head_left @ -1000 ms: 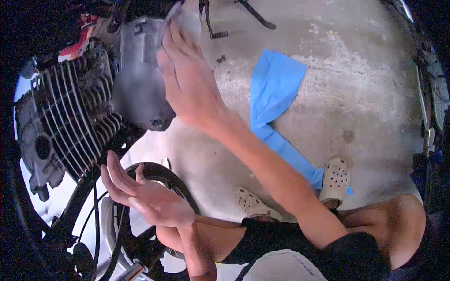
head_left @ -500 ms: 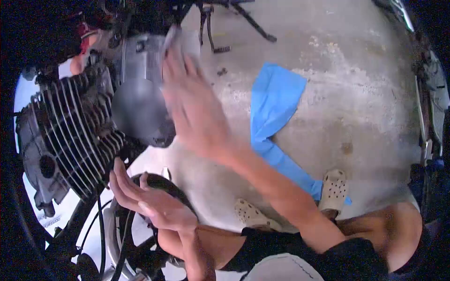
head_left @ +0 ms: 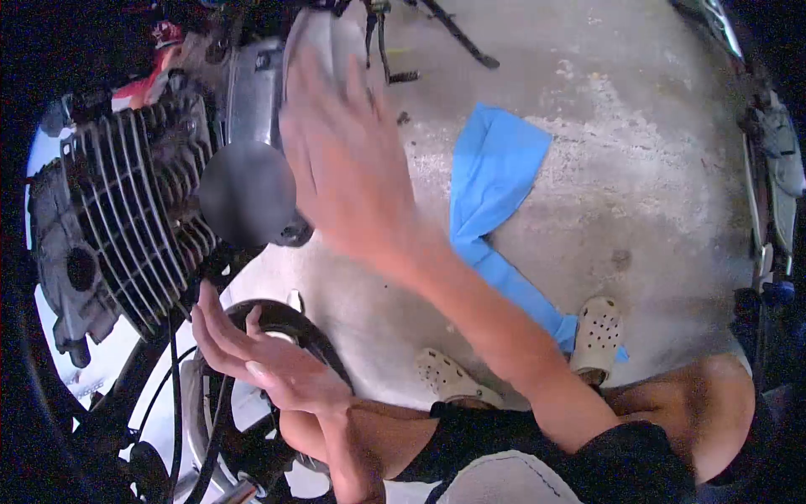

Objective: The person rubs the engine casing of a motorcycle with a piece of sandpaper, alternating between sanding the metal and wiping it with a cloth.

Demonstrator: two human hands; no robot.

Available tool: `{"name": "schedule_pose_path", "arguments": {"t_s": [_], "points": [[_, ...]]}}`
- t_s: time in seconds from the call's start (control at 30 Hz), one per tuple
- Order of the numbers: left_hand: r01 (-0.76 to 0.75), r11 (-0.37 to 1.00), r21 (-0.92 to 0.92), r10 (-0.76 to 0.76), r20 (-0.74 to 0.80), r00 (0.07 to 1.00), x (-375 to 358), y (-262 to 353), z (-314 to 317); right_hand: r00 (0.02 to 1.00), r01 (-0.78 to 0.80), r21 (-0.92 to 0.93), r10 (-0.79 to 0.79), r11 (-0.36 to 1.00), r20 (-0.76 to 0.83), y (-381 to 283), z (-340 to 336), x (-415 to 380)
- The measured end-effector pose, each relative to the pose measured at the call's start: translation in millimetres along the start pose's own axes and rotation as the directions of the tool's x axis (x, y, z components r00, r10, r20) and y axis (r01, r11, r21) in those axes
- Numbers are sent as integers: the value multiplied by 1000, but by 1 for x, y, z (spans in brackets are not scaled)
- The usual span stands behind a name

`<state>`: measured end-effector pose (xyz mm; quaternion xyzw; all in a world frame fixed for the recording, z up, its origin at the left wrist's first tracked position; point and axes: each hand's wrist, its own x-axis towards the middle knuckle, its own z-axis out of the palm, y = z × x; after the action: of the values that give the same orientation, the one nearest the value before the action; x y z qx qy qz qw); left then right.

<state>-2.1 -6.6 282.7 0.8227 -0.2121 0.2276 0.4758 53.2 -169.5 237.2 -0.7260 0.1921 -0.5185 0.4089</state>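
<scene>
My left hand (head_left: 269, 361) is raised at the lower left, just below the finned engine cylinder (head_left: 134, 210), its fingers apart and nothing visible in it. Blurred by motion, my right hand (head_left: 348, 168) is beside the grey engine cover (head_left: 252, 92), with its fingers spread. Whether its fingertips touch the silvery part (head_left: 323, 38) behind them cannot be made out. A round grey blur (head_left: 248, 193) hides the middle of the engine.
A light blue cloth (head_left: 499, 168) lies on the concrete floor (head_left: 621, 168). Beige clogs (head_left: 599, 332) are on my feet. A wheel (head_left: 315, 336) is at the lower left, a kickstand (head_left: 457, 34) at the top. More vehicle parts (head_left: 781, 160) line the right edge.
My right hand has shifted slightly, with its fingers more upright and spread. The engine sits a little higher in view. My left hand has barely moved.
</scene>
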Motion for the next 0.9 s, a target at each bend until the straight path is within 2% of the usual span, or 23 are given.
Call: {"name": "schedule_pose_path", "arguments": {"t_s": [0.07,0.1,0.13,0.2,0.3,0.4,0.47,0.53,0.6,0.63,0.67,0.73,0.77,0.87,0.9], "points": [[-44,997,-67,43,-15,999,5,-2,9,991,17,-61,-9,998,133,-8,-9,-21],[28,999,-31,-28,0,1000,7,2,7,994,25,-73,-16,997,110,-4,-5,-14],[35,999,-15,-35,3,999,5,4,7,993,12,-66,-4,998,119,2,0,-2],[3,1000,-16,-4,-70,998,0,13,11,998,-7,-61,10,998,58,11,9,15],[-46,998,-35,40,-146,988,5,11,11,996,53,-59,-48,997,79,-7,-4,-20],[-25,999,46,29,-92,995,6,10,2,988,66,-111,-50,992,144,3,3,-4],[-60,998,-23,58,-73,996,1,13,2,993,-41,-1,41,999,110,18,17,18],[-120,992,-51,116,-64,991,3,10,4,997,2,-55,3,998,81,-1,-2,-3],[-24,1000,-12,23,-42,999,8,7,6,988,29,-90,-15,995,153,-10,-9,-36],[21,997,-77,-27,-74,997,8,7,8,989,20,-6,-19,1000,147,-6,-7,-27],[20,998,-54,-24,-71,997,6,10,7,989,3,9,-5,1000,151,4,2,-13],[-2,1000,12,2,-24,1000,-2,17,5,992,-90,66,84,994,94,17,9,22],[-29,1000,8,30,-34,999,-2,13,4,993,-105,26,103,994,58,12,16,18],[-51,998,-37,49,-54,997,11,12,21,993,-24,-78,33,997,110,-13,-5,-32],[-51,998,-37,49,-53,997,12,10,23,993,-7,-48,12,999,117,-9,-3,-33]]}}
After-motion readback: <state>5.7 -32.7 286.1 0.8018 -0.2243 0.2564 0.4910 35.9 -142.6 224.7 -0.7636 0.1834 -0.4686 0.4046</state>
